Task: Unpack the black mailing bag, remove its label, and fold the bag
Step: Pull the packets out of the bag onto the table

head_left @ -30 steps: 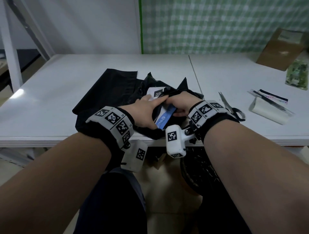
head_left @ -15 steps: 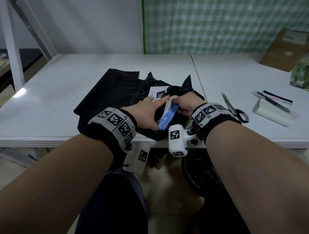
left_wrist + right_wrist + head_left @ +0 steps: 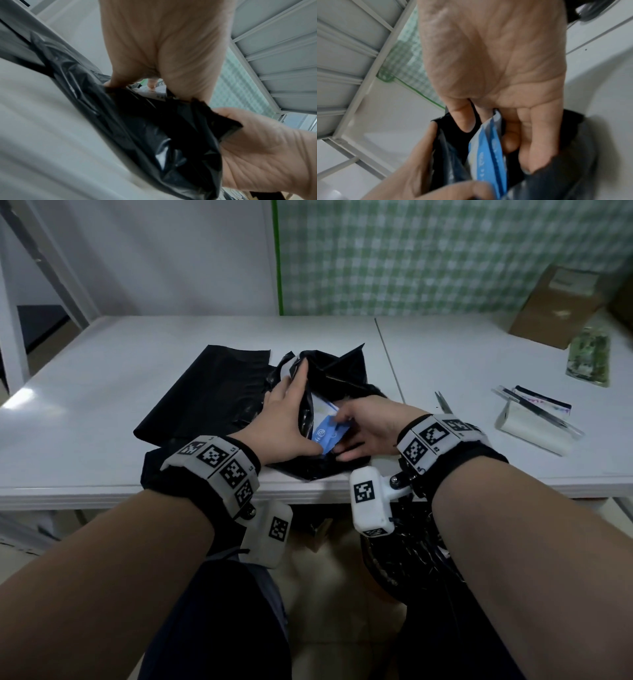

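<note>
The black mailing bag [image 3: 342, 374] lies crumpled near the front edge of the white table [image 3: 102, 481], its mouth facing me. My left hand [image 3: 284, 419] grips the bag's left lip [image 3: 137, 121] between thumb and fingers and holds the mouth apart. A white label [image 3: 290, 368] shows just past its fingertips. My right hand [image 3: 370, 426] reaches into the mouth and pinches a blue-and-white packet [image 3: 327, 433] between thumb and fingers [image 3: 522, 135]. The packet [image 3: 488, 155] stands on edge, half inside the bag. The rest of the bag's inside is hidden.
A flat black plastic sheet [image 3: 205, 392] lies to the bag's left; whether it is part of the bag is unclear. Scissors [image 3: 445, 405] and a white roll [image 3: 531, 429] lie to the right. A cardboard box [image 3: 561, 306] and a green packet [image 3: 589, 357] sit at the far right.
My left hand has slid from over the packet to the bag's left lip and spread the mouth wider. My right hand has gone deeper around the blue packet.
</note>
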`<state>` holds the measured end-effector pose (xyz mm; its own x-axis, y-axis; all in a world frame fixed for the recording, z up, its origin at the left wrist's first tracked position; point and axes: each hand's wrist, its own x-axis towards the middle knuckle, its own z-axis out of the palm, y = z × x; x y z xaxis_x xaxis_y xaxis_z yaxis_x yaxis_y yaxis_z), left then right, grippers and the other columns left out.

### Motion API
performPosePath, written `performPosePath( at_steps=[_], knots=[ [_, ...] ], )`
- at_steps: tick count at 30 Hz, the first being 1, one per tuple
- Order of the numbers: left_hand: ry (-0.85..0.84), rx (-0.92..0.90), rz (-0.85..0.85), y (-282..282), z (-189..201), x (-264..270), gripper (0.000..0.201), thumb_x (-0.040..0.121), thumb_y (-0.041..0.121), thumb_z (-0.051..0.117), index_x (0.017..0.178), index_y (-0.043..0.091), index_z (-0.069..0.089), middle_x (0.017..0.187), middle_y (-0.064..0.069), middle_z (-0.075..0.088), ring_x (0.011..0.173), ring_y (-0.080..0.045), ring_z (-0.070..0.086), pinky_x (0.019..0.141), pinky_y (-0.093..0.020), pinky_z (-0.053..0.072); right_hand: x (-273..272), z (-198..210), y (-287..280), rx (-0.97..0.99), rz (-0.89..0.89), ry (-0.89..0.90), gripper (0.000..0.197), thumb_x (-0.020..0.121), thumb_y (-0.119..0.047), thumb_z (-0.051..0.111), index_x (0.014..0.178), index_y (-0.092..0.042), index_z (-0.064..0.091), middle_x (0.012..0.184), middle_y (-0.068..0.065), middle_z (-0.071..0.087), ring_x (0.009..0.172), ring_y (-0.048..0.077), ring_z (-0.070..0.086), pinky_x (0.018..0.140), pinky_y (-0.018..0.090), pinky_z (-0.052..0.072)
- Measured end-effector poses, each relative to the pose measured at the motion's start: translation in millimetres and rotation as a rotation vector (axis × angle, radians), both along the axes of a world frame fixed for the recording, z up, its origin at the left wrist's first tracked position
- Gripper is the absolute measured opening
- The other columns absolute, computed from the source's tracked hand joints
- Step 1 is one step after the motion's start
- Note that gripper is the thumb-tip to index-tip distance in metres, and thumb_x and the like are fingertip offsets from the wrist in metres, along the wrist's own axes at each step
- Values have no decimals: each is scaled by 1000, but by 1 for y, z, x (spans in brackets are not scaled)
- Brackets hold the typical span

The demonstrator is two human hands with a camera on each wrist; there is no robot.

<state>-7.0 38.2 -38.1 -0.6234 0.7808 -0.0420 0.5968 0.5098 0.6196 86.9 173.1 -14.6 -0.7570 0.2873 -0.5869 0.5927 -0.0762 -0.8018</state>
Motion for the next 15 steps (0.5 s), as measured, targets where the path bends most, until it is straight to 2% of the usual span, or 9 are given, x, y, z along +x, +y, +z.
performPosePath(
  at_steps=[2, 4, 7, 9, 10, 12, 13, 14, 15],
  knots=[
    [-1, 17, -3, 0, 1, 2, 134, 59, 29, 81, 144, 40, -21, 157, -15, 7, 146, -29, 5, 116, -48, 24, 2, 0, -6, -43, -7, 3, 16, 93, -9, 47, 109, -9, 50, 95, 13, 58, 72, 23, 59, 64, 33, 57],
    [-19, 36, -11, 0, 3, 5, 132, 61, 29, 82, 144, 40, -20, 156, -16, 7, 147, -27, 4, 117, -44, 21, 0, -7, -9, -25, -44, 81, 28, 90, -2, 55, 116, -11, 49, 94, 11, 59, 72, 19, 62, 55, 25, 58],
    [-49, 68, -29, -1, 7, 8, 129, 65, 23, 81, 146, 36, -18, 157, -14, 6, 147, -20, 3, 112, -26, 19, -4, -18, -14, 34, -186, 132, 21, 85, 1, 64, 103, -4, 54, 92, 14, 61, 66, 16, 60, 49, 20, 54],
    [-60, 78, -38, -3, 10, 8, 127, 66, 20, 81, 147, 35, -17, 157, -13, 8, 147, -18, 4, 108, -21, 19, -6, -22, -15, 2, -218, 101, 17, 82, -2, 68, 95, -1, 57, 85, 13, 62, 62, 15, 59, 47, 16, 52],
    [-64, 75, -39, -4, 11, 8, 127, 67, 20, 81, 147, 35, -16, 157, -13, 10, 147, -18, 6, 107, -19, 19, -4, -21, -17, -12, -204, 82, 13, 82, -3, 69, 86, -3, 57, 77, 10, 61, 60, 14, 57, 47, 15, 50],
    [-62, 64, -50, -6, 13, 8, 126, 68, 18, 80, 147, 34, -16, 155, -12, 14, 145, -17, 10, 103, -16, 21, -4, -20, -22, 5, -178, 38, 18, 81, -5, 70, 73, -8, 54, 69, 7, 58, 59, 14, 55, 56, 19, 48],
    [-56, 62, -60, -7, 13, 8, 124, 69, 16, 79, 148, 34, -15, 155, -10, 15, 144, -15, 13, 101, -15, 21, -5, -20, -25, 35, -184, 36, 18, 77, -6, 72, 72, -7, 54, 71, 9, 61, 63, 17, 59, 64, 23, 52],
    [-48, 65, -72, -8, 14, 8, 121, 70, 14, 77, 148, 33, -13, 155, -8, 17, 143, -14, 14, 100, -14, 20, -7, -19, -29, 75, -193, 50, 19, 70, -9, 76, 75, -5, 58, 80, 13, 66, 72, 23, 65, 75, 31, 56],
    [-43, 75, -90, -8, 14, 8, 118, 71, 13, 76, 149, 32, -11, 155, -5, 17, 143, -12, 14, 101, -14, 19, -11, -21, -30, 115, -215, 70, 32, 59, -16, 78, 83, -1, 62, 91, 18, 69, 84, 29, 68, 85, 40, 56]
  ],
)
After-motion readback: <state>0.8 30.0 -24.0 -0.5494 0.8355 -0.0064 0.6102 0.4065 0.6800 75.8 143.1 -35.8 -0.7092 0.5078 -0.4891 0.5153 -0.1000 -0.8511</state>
